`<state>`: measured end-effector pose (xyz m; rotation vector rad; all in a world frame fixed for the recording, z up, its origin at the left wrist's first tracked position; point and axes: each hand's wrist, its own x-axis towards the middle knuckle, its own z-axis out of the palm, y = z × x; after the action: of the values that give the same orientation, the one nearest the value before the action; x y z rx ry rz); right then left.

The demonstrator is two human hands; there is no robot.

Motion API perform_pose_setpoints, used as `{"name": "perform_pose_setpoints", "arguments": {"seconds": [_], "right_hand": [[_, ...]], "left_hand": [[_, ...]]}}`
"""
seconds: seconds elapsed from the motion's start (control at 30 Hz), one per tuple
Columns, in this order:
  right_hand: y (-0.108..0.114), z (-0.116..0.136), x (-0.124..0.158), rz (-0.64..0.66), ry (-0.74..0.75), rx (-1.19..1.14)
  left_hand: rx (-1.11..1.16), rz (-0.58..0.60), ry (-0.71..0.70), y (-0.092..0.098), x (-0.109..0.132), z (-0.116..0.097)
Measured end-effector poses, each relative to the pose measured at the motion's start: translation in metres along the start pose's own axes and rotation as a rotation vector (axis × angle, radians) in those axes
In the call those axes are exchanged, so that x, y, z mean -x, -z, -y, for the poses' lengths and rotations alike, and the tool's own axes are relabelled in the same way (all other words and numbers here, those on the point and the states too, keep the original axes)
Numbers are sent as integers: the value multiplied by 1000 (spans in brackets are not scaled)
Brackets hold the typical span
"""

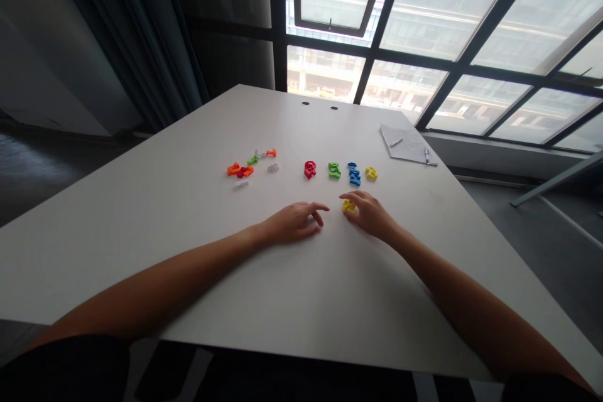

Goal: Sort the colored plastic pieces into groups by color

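Observation:
My right hand (370, 213) has its thumb and fingers around a small yellow plastic piece (348, 206) on the white table. To its left, my left hand (296, 221) holds nothing; its fingers are apart, just above or on the tabletop. Beyond the hands runs a row of small plastic pieces: a red piece (309, 169), a green piece (334, 170), blue pieces (354, 174) and another yellow piece (371, 173). Their exact shapes are too small to make out.
Farther left lies a loose group of orange pieces (233, 169), a light green piece (253, 160) and white pieces (273, 167). Papers (407, 143) with pens rest near the right edge of the white table (188, 188). Windows stand behind it.

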<state>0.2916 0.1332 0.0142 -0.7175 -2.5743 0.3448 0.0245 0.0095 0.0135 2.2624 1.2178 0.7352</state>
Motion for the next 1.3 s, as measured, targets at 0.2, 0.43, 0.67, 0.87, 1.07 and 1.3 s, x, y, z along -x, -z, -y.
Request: {"name": "perform_pose_setpoints", "arguments": {"seconds": [0.2, 0.43, 0.67, 0.87, 1.07, 1.3], "right_hand": [[27, -71, 2, 6, -136, 8], [14, -115, 0, -238, -304, 72], [10, -127, -2, -340, -368, 149], [8, -129, -2, -330, -362, 213], [5, -118, 2, -401, -314, 166], [8, -91, 7, -416, -158, 238]], "left_hand": [[-26, 16, -19, -1, -2, 2], [-52, 2, -22, -5, -3, 3], [-54, 19, -17, -4, -4, 0], [-64, 7, -17, -6, -4, 0], [-119, 44, -52, 13, -5, 8], [-574, -276, 240, 74, 8, 72]]}}
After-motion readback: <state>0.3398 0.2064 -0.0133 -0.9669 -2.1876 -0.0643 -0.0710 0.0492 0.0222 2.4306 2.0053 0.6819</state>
